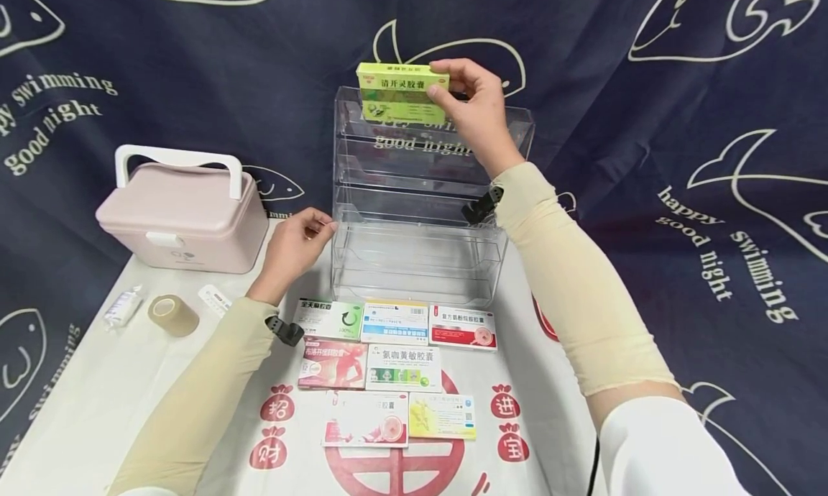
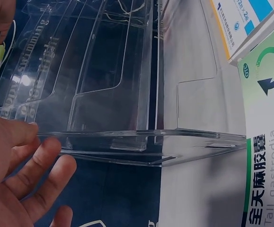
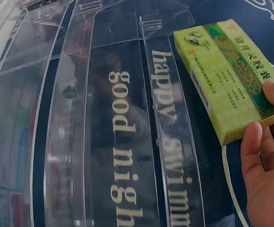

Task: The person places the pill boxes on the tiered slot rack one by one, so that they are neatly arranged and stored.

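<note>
My right hand [image 1: 475,104] pinches a yellow-green medicine box [image 1: 404,97] by its right end, thumb on the front. The box is held upright at the top tier of a clear stepped display rack [image 1: 417,248], overlapping its upper edge in the head view. In the right wrist view, the box [image 3: 229,80] is beside the top tier, its green patterned band showing. My left hand [image 1: 297,248] is at the rack's left side, its fingers loosely bent. In the left wrist view, its thumb and fingertips [image 2: 51,144] lie right at the clear side panel's edge.
Several medicine boxes lie flat before the rack, including a green-and-white box [image 1: 330,318], a red-and-white box [image 1: 462,327] and a yellow-and-white box [image 1: 443,415]. At left stand a pink case [image 1: 184,212] with a white handle and a tan tape roll [image 1: 173,316]. Dark patterned cloth [image 1: 647,122] hangs behind.
</note>
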`<state>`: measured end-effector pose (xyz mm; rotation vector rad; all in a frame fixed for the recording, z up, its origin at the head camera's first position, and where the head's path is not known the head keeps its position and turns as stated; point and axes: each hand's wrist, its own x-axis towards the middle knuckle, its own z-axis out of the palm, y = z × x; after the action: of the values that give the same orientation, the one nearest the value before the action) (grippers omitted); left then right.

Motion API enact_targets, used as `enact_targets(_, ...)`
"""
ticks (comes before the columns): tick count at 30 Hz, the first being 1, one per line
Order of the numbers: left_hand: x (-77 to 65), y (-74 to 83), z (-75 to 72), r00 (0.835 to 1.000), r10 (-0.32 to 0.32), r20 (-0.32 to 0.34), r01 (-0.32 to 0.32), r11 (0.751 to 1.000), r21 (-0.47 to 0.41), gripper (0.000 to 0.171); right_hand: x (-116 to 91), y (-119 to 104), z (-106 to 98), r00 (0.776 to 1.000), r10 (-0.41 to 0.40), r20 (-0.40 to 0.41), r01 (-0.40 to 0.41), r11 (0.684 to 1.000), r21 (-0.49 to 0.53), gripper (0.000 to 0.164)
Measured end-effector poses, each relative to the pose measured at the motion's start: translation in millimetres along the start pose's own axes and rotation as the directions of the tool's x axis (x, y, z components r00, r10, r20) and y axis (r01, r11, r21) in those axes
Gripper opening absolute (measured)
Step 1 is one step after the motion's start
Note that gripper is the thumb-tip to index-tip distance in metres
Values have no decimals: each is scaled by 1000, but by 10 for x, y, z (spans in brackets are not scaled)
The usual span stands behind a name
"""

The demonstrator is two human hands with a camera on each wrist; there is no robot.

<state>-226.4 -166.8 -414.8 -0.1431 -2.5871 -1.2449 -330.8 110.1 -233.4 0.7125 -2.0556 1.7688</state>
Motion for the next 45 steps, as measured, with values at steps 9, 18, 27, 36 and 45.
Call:
enact_targets(9,-4,7,-11,1000,7,9,-7,1000,8,21,39,44,156,999,25,27,-24,999,-36,23)
enact_targets(18,-3,-3,-13,1000,3,16,-3,1000,6,22,25,115,296,998,37,59,-32,995,-99,20)
enact_targets(27,-10,-15,-16,1000,0,22,0,1000,-3,22,-22,162,329,996,64,63,-58,994,-92,22)
enact_targets(36,-8,-14,-18,1000,5,29,-5,1000,0,23,-49,156,346,996,77,44,-67,981,-181,22)
enact_targets(45,-13,-15,-23,1000,11,27,-11,1000,-2,23,57,517,322,997,65,34,-51,947,-316,22)
